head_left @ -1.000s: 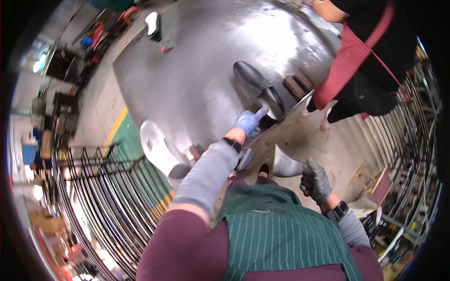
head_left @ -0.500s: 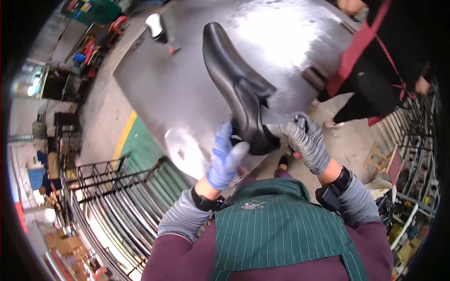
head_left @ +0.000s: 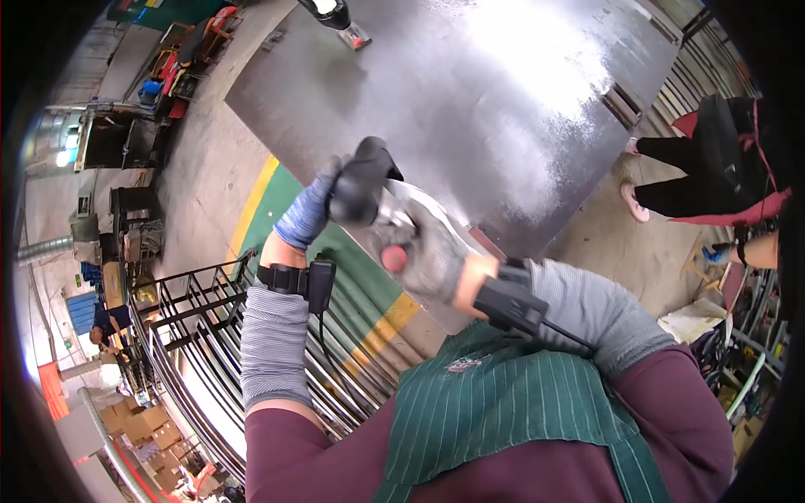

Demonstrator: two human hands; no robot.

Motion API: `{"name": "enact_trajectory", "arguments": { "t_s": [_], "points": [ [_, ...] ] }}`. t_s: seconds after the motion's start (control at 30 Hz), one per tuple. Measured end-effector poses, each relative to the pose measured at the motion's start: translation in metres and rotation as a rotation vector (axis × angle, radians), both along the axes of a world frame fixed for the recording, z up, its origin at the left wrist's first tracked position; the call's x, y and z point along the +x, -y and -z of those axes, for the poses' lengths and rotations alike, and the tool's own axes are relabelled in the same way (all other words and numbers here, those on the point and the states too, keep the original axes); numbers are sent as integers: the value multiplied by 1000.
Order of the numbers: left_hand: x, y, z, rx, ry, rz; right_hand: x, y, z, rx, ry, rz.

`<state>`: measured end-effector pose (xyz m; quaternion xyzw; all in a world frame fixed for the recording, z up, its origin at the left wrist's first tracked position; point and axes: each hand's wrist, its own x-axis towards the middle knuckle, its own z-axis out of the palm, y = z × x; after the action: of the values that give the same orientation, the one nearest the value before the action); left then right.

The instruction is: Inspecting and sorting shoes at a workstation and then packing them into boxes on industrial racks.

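1. Head view: a glossy black piece (head_left: 354, 201), round-ended, is between the left hand (head_left: 315, 199) and right hand (head_left: 423, 251).
2. Left hand curls around its side, fingertips hidden; right hand grips a red-ended tool (head_left: 394, 258) (mostly covered, and blurred).
3. Its rounded end faces the camera; long axis foreshortened, exact direction unclear.
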<state>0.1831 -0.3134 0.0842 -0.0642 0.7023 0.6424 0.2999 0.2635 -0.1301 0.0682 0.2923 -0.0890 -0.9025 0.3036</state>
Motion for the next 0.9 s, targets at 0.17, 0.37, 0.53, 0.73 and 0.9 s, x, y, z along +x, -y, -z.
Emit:
{"name": "enact_trajectory", "arguments": {
  "t_s": [0.17,0.37,0.53,0.73,0.9],
  "points": [
    [10,-52,38,55,51,83,73,-57,16,-257,169,-126],
    [84,-92,44,-1130,-1196,657,133,-147,31,-95,-148,-615],
    [148,-162,55,-1219,-802,310,166,-165,113,1284,-901,-962],
    [176,-208,63,-1364,-799,277,187,-148,203,1875,-1328,-966],
    [179,-208,70,-1328,-881,291,186,-151,204,1916,-1300,-1023]
  ]
}}
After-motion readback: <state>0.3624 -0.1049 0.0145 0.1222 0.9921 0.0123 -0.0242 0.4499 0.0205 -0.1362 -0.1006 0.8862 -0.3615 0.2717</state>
